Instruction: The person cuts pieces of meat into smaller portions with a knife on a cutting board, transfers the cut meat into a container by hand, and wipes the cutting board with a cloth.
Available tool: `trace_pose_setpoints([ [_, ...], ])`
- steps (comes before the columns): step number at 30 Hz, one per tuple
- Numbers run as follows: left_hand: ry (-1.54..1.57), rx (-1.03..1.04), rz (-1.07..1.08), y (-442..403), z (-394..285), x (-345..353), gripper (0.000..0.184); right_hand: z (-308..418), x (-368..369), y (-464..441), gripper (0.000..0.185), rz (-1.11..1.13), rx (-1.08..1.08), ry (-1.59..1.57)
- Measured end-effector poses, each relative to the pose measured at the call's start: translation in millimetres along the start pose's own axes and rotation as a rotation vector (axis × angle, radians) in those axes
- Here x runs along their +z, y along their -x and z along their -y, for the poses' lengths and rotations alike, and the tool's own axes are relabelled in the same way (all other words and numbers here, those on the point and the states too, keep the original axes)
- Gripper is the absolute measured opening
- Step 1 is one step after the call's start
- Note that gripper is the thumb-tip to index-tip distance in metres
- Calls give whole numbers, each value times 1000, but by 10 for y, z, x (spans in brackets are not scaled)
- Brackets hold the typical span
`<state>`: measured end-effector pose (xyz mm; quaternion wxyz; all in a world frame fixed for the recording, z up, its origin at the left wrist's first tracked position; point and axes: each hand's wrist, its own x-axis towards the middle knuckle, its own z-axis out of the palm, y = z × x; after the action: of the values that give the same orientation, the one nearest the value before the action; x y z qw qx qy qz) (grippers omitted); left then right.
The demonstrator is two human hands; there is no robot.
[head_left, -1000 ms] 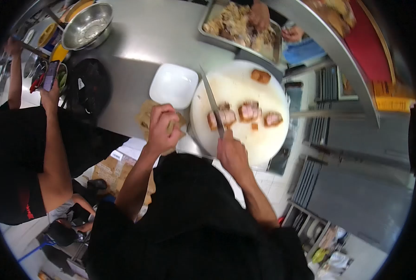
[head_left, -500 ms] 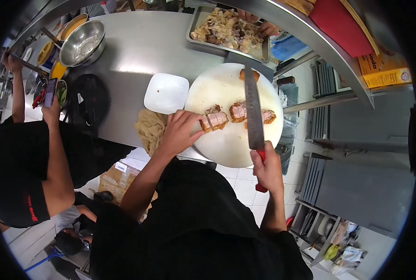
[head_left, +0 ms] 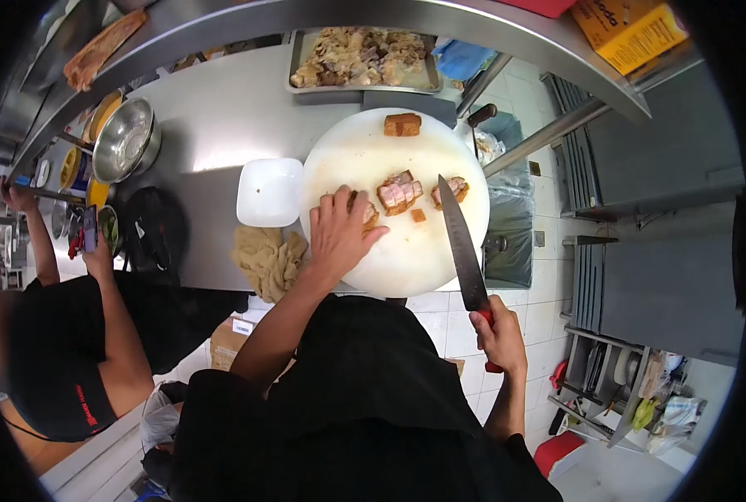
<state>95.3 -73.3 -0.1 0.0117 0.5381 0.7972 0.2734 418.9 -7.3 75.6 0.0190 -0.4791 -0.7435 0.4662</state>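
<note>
On the round white cutting board [head_left: 348,151] lie chunks of crisp-skinned roast pork, cut into slices. My left hand [head_left: 337,230] is over the leftmost pork chunk [head_left: 368,219], its fingers and thumb closed around it and hiding much of it. A middle chunk [head_left: 399,194] sits to the right of that hand, with a small loose piece [head_left: 418,215] below it. The knife [head_left: 462,251] is in my right hand [head_left: 500,339], gripped by its red handle. Its blade tip points up beside the right-hand chunk [head_left: 449,192]. An uncut brown block [head_left: 402,125] rests near the board's top.
A white square plate [head_left: 270,194] and a crumpled tan cloth [head_left: 269,261] are left of the board. Behind it stands a metal tray [head_left: 364,88] of cooked meat. A metal shelf [head_left: 323,15] crosses overhead. Another person [head_left: 55,360] holds a phone at left.
My left hand has moved onto the leftmost pork chunk. The knife has come down and right, off the board's middle, uncovering the right-hand chunk. The view has shifted, and hands at the tray are gone from sight.
</note>
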Motion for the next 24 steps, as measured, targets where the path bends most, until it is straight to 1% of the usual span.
trace_pose_setpoints([
  [1, -38, 8, 36, -33, 47, 40, 57, -88, -2, 2, 18, -68, -112, 52],
  [2, -47, 42, 5, -44, 84, 54, 49, -123, -4, 16, 18, -88, -94, 40],
  [5, -23, 65, 12, -142, 204, 129, 52, -212, 6, 51, 19, -126, -63, 14],
  [6, -14, 70, -2, -223, 229, 138, 49, -209, 13, 56, 19, -142, -60, -1],
  [11, -68, 188, -66, -870, 510, 329, 46, -189, 34, 93, 20, -173, -90, -56],
  [13, -104, 192, -39, -1121, 523, 364, 46, -208, 33, 113, 20, -195, -91, -57],
  [14, -82, 144, 40, -1211, 511, 360, 44, -217, 31, 122, 20, -204, -95, -53],
  [15, -81, 153, 40, -1253, 505, 362, 44, -220, 27, 138, 20, -213, -93, -57],
  [17, -100, 172, 81, -1317, 501, 366, 51, -213, 11, 199, 20, -234, -41, -57],
  [18, -99, 179, 84, -1309, 464, 325, 51, -199, -5, 242, 20, -241, -37, -60],
  [20, -63, 153, 97, -1280, 402, 218, 65, -177, -16, 331, 22, -224, 114, -112],
  [21, -62, 165, 101, -1312, 393, 182, 65, -206, -4, 370, 22, -234, 119, -119],
  [23, -103, 75, 100, -1398, 390, 101, 76, -272, 16, 440, 22, -236, 121, -144],
  [24, -103, 29, 147, -1509, 337, 3, 78, -274, 25, 459, 22, -242, 129, -149],
])
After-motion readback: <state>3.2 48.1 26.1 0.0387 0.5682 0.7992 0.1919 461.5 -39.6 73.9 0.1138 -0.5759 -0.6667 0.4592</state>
